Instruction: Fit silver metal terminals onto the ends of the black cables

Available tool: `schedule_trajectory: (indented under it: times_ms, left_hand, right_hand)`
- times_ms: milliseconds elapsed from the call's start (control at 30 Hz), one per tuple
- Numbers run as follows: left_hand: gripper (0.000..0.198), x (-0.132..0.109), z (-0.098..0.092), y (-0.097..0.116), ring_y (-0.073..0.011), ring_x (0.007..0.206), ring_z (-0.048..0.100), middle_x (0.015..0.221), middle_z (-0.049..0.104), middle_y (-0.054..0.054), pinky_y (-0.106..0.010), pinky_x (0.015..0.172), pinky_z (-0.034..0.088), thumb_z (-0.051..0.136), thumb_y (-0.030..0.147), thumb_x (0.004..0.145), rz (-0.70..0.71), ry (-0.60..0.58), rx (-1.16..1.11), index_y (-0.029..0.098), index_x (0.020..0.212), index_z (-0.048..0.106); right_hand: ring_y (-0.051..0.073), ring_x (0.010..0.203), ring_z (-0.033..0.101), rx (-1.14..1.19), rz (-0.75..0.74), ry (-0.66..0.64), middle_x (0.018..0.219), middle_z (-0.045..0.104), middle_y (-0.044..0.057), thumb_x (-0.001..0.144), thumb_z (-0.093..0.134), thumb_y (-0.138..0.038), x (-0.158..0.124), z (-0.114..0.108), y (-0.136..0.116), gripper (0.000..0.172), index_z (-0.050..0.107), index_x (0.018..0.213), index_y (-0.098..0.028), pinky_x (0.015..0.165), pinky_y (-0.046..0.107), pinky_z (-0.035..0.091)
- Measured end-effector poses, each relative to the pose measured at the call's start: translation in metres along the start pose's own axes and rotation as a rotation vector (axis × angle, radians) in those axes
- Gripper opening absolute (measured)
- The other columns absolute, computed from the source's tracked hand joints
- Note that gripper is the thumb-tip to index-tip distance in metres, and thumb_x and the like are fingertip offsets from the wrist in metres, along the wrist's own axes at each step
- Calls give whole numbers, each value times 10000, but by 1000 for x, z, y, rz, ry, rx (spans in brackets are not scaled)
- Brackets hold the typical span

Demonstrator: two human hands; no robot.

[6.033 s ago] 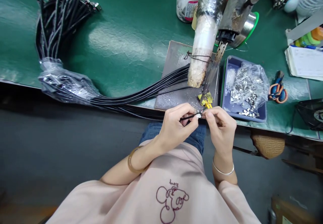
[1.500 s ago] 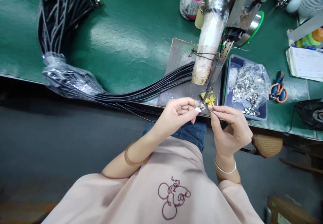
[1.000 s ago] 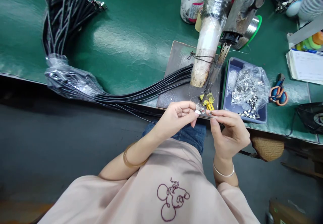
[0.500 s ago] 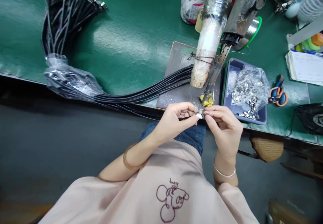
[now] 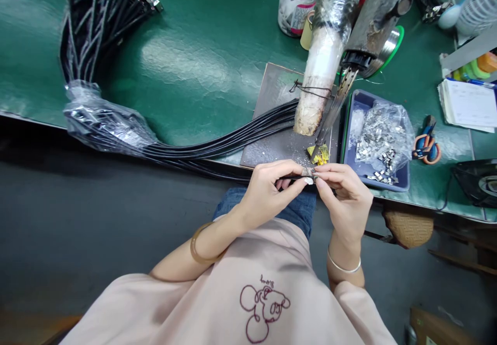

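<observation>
At the near edge of the counter point(image 5: 182, 81), just in front of the person's body, the two hands are working close together with narrow grips. The left hand point(image 5: 267, 192) is pinching a thin black cable point(image 5: 297, 178) near its end, between thumb and forefinger; the right hand point(image 5: 344, 197) is pinching the tip of it, its other fingers curling. The cable is thus spanning the small gap between the hands; whether a metal fitting is also sitting there is too small and too covered to tell.

Judging by this pose, the step in hand is a fine fitting or aligning of the cable's tip. The next move is calling for a steady left grip and slight adjustments by the right fingertips, without bending the tip.

Just beyond the fingertips, a soldering iron point(image 5: 334, 109) is pointing down at a yellow piece point(image 5: 320, 154) on a grey board point(image 5: 272, 83); being possibly hot, it is demanding care. To the left of the left hand, a bundle of black cables point(image 5: 217, 148) is running into clear plastic wrap point(image 5: 104, 122). To the right of and beyond the right hand, a blue tray point(image 5: 406, 183) is holding small metal connector shells point(image 5: 386, 166), and orange-handled cutters point(image 5: 427, 145) are lying farther right.
</observation>
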State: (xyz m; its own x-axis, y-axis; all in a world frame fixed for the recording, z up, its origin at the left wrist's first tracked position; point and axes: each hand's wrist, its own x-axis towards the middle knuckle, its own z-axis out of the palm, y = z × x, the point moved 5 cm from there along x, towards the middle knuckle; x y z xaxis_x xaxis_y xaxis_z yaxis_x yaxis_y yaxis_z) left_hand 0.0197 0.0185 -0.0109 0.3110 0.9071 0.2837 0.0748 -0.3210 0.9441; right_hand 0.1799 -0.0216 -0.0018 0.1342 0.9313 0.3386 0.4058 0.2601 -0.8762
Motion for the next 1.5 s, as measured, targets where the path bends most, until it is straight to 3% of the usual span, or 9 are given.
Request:
schedule_trajectory:
  times_ms: [200, 333, 400, 667, 767, 900, 1167, 1400, 1500]
  left_hand:
    - [163, -5, 5, 4, -147, 678, 616, 781, 749, -57, -284, 711, 489, 582, 125, 973, 310, 5, 333, 149, 866, 702]
    - [163, -12, 11, 6, -148, 669, 635, 806, 772, -69, -277, 704, 503, 554, 118, 982, 403, 75, 435, 154, 915, 699]
    - [161, -13, 11, 4, -135, 658, 636, 798, 763, -61, -257, 680, 501, 541, 122, 982, 310, 63, 325, 155, 919, 686]
    - [146, -3, 8, -13, -73, 507, 485, 587, 552, 30, -190, 522, 397, 604, 240, 919, -398, -208, -419, 131, 822, 609]
    - [146, 0, 5, -15, -46, 493, 330, 566, 413, 74, -181, 481, 270, 619, 223, 896, -428, -197, -450, 130, 787, 590]
    - [168, 2, 6, -17, -51, 521, 220, 583, 292, 89, -196, 485, 195, 614, 212, 881, -397, -193, -422, 141, 739, 558]
    - [188, 9, 3, -19, -96, 633, 468, 700, 575, -3, -210, 600, 394, 645, 293, 863, -408, -142, -411, 124, 783, 666]
    - [180, 14, 5, -18, -90, 618, 490, 684, 597, -6, -200, 596, 421, 637, 260, 846, -378, -109, -373, 123, 732, 658]
    - [148, 16, 6, -16, -61, 522, 362, 598, 499, 35, -178, 476, 298, 635, 247, 815, -400, -70, -356, 128, 728, 645]
  right_hand:
    - [183, 941, 723, -142, -20, -5, 1012, 730, 34, 870, 711, -130, 0, -2, -1, 134, 751, 924, -245, 827, 345, 638]
    - [182, 929, 747, -19, 28, 6, 1011, 717, 35, 876, 705, -128, -2, 0, 0, 97, 727, 868, -222, 828, 334, 645]
    - [180, 925, 755, 43, 46, 25, 1024, 715, 36, 880, 704, -133, -4, 2, 1, 89, 715, 851, -216, 828, 326, 647]
    - [182, 903, 744, -7, -5, 138, 983, 734, 38, 923, 663, -140, -3, 0, -2, 109, 733, 930, -225, 753, 320, 641]
    - [180, 909, 739, -125, -178, 216, 980, 754, 35, 924, 635, -85, -6, -5, -13, 177, 726, 977, -228, 788, 340, 629]
    - [169, 861, 747, -282, -385, 157, 984, 778, 29, 866, 702, -52, -10, 1, -23, 214, 714, 990, -226, 757, 317, 630]
    - [175, 850, 748, -195, -275, 165, 930, 770, 22, 865, 704, -78, -1, 2, -6, 151, 687, 895, -225, 757, 341, 634]
    - [163, 876, 767, -348, -433, 141, 1017, 791, 23, 837, 735, -53, -2, 7, -9, 210, 658, 916, -231, 754, 294, 641]
    - [163, 895, 772, -409, -507, 157, 1036, 794, 36, 826, 741, -32, -3, 10, -10, 237, 654, 937, -223, 783, 278, 643]
